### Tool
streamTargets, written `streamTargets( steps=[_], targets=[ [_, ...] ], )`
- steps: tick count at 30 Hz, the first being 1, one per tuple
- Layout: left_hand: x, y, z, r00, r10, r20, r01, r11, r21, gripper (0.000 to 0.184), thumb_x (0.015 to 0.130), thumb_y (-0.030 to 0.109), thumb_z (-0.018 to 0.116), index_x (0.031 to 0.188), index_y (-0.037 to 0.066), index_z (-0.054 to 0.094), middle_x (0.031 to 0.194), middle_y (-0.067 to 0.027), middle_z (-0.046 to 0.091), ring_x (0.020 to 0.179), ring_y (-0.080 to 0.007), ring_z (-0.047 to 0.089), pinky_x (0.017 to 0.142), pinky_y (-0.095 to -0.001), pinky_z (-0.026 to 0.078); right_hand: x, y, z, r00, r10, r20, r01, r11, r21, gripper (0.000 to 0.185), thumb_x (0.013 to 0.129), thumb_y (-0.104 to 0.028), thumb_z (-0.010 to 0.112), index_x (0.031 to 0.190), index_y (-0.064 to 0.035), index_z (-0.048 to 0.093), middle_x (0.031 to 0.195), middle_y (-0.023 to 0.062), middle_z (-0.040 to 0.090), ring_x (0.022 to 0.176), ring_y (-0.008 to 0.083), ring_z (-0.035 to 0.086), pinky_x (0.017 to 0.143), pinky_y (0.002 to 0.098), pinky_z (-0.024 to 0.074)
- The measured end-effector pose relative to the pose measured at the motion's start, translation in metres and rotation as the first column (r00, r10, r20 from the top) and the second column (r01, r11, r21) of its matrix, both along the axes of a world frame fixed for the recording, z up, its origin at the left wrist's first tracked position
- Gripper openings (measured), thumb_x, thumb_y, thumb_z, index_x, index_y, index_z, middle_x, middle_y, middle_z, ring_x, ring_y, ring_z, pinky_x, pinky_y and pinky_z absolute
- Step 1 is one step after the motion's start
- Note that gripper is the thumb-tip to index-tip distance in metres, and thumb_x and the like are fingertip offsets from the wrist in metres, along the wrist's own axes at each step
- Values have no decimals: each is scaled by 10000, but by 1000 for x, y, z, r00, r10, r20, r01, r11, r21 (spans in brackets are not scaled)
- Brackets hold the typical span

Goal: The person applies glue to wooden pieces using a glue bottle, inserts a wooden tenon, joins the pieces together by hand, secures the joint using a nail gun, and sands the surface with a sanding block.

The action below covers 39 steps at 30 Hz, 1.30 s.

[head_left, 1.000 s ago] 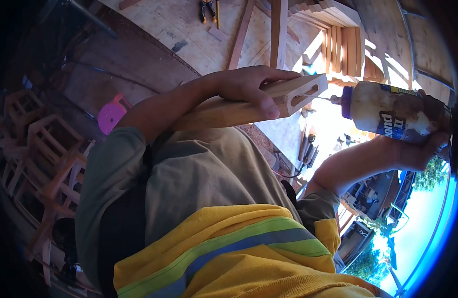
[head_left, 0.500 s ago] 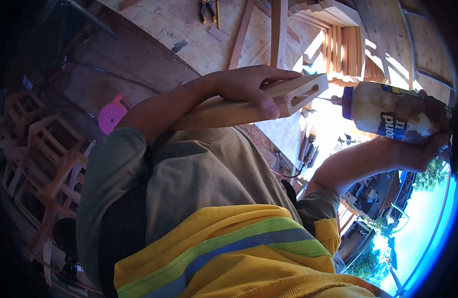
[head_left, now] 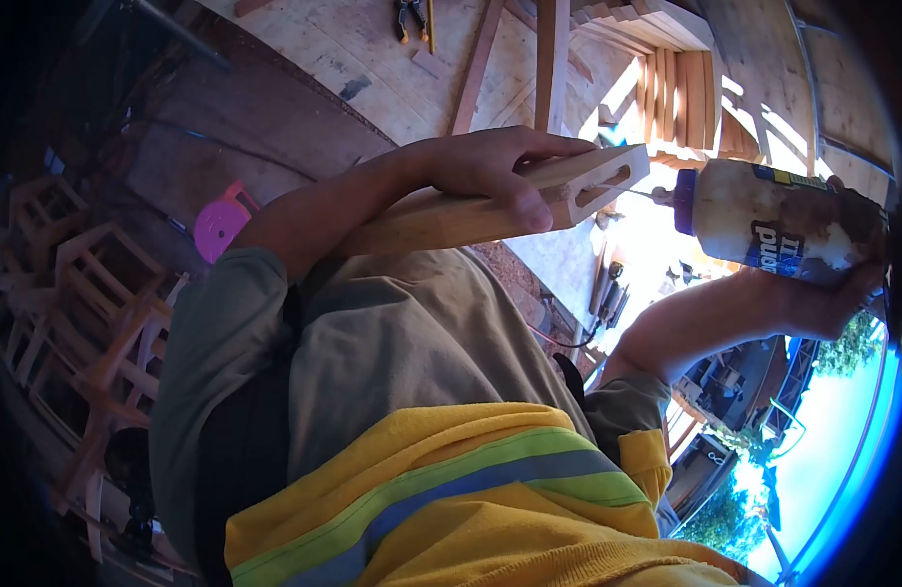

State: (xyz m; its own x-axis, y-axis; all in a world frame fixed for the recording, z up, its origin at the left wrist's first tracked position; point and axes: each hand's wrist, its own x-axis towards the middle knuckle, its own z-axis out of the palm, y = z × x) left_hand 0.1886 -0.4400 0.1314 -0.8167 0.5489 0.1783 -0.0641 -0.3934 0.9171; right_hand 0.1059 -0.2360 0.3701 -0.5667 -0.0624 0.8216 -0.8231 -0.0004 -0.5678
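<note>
My left hand (head_left: pixel 500 176) is wrapped round a pale wooden piece (head_left: pixel 431 225), which lies along my forearm across my chest. A long slot is cut in the end of the wood that points right. My right hand (head_left: pixel 847 284) grips a stained glue bottle (head_left: pixel 764 217) with a purple cap at the right edge; part of that hand is dark and hidden behind the bottle. The bottle lies sideways, and its thin nozzle reaches into the slot in the wood.
Behind my hands is a worktable (head_left: pixel 373 68) with long wooden bars (head_left: pixel 551 68), pliers (head_left: pixel 410 22) and stacked wooden pieces (head_left: pixel 681 98). A pink round object (head_left: pixel 219 227) is left of my arm. Wooden frames (head_left: pixel 104 264) stand at far left.
Hardly anything differs. The wooden piece and the bottle have shifted very slightly to the right in view, with both hands keeping their grips.
</note>
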Motion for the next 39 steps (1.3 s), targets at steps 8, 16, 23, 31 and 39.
streamTargets(
  steps=[8, 16, 23, 31, 39],
  targets=[
    [1, -1, 4, 1000, -7, 1, 7, 1000, -4, 1236, 540, 438, 810, 1591, 22, 312, 1398, -216, 542, 1263, -317, 556, 1103, -386, 410, 12, -18, -3, 985, -172, 25, 174, 976, -131, 333, 944, -287, 556, 1133, -49, 692, 1054, 170, 728, 901, 298, 752, 854, 478, 634],
    [1, 1, 0, 1000, -17, -2, 17, 1000, -14, 1231, 546, 442, 809, 1588, 16, 312, 1390, -216, 547, 1261, -319, 557, 1107, -389, 409, 12, -8, 2, 993, -110, 39, 113, 992, -64, 351, 957, -315, 527, 1113, -46, 691, 1012, 163, 726, 886, 285, 750, 893, 494, 614],
    [1, 3, -5, 1000, -17, -24, 17, 1000, -10, 1224, 550, 453, 809, 1583, 10, 323, 1381, -207, 555, 1255, -305, 561, 1113, -381, 401, 0, 18, 10, 990, 126, 58, -130, 988, 87, 345, 973, -319, 504, 1087, -56, 695, 955, 157, 721, 843, 246, 751, 903, 467, 609],
    [2, 3, 2, 1000, -7, -17, 7, 1000, -20, 1228, 551, 464, 806, 1581, 1, 323, 1376, -215, 557, 1244, -306, 568, 1101, -384, 411, 20, -19, -1, 981, -193, 14, 194, 979, -62, 352, 976, -329, 503, 1085, -58, 701, 928, 137, 726, 803, 243, 754, 866, 445, 628],
    [2, 4, 5, 1000, -24, -17, 24, 999, 21, 1226, 552, 472, 806, 1582, 10, 327, 1369, -211, 563, 1239, -306, 569, 1087, -384, 423, 21, -20, -2, 944, -329, -33, 324, 941, -98, 337, 956, -321, 575, 1129, -61, 703, 995, 131, 736, 842, 221, 763, 808, 381, 644]
  ],
)
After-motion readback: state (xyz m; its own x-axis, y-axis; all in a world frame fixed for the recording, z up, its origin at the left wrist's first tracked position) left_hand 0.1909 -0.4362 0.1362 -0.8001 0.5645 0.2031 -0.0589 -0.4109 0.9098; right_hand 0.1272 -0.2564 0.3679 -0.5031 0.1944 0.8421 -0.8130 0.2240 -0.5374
